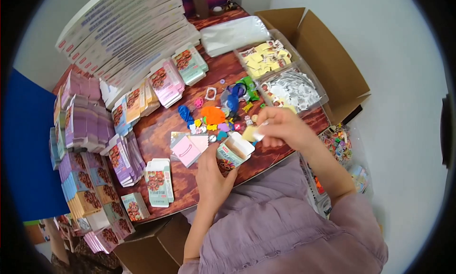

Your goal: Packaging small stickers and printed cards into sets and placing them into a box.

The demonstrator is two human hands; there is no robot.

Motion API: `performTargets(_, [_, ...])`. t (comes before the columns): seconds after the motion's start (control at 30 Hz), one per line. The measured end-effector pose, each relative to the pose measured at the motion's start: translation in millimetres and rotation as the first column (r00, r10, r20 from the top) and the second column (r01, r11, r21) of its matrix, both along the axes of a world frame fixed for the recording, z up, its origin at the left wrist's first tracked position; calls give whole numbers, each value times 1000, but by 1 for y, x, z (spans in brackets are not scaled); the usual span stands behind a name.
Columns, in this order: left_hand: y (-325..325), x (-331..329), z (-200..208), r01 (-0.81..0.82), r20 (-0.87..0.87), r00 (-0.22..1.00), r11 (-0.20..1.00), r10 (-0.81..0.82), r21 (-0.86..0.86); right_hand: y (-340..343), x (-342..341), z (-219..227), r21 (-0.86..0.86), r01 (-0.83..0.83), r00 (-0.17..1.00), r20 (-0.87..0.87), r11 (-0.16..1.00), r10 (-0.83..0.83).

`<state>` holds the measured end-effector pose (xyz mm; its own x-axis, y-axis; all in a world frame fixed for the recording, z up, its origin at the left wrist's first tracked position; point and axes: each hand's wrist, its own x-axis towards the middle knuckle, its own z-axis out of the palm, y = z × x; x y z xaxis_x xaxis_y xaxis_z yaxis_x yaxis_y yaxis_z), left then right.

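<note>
My left hand (212,181) grips a small mint-green carton (232,156) near the table's front edge. Its top flaps stand up, and brown shows inside. Just to the right of the carton's mouth, my right hand (286,127) is closed, pinching a pale yellow and white slip (250,132). What else those fingers may hold is hidden. Beside my left hand lie several flat cards, a pink one (186,149) on top. Beyond the carton is a scattered pile of small colourful trinkets, with an orange piece (213,115) and a blue one (185,115).
Two clear bins hold yellow slips (265,59) and white slips (293,89), beside an open brown box (327,60). Stacked purple cartons (88,124) and flattened cartons (159,181) line the left. White packs (128,32) and plastic bags (235,35) stand behind. Another person's arm (57,240) shows lower left.
</note>
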<state>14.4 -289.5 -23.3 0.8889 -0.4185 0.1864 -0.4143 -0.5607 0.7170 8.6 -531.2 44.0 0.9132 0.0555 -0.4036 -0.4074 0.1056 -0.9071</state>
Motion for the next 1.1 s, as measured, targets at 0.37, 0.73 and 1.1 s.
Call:
performTargets(0.37, [17, -16, -14, -132, 63, 990, 991, 130, 26, 76, 15, -26, -843, -191, 769, 190, 503, 610])
performTargets(0.73, [24, -15, -23, -206, -96, 976, 967, 193, -148, 81, 8, -13, -759, -109, 762, 351, 642, 544])
performTargets(1.1, [26, -22, -24, -304, -103, 952, 929, 288, -209, 113, -16, -58, -262, 134, 836, 548, 956, 33])
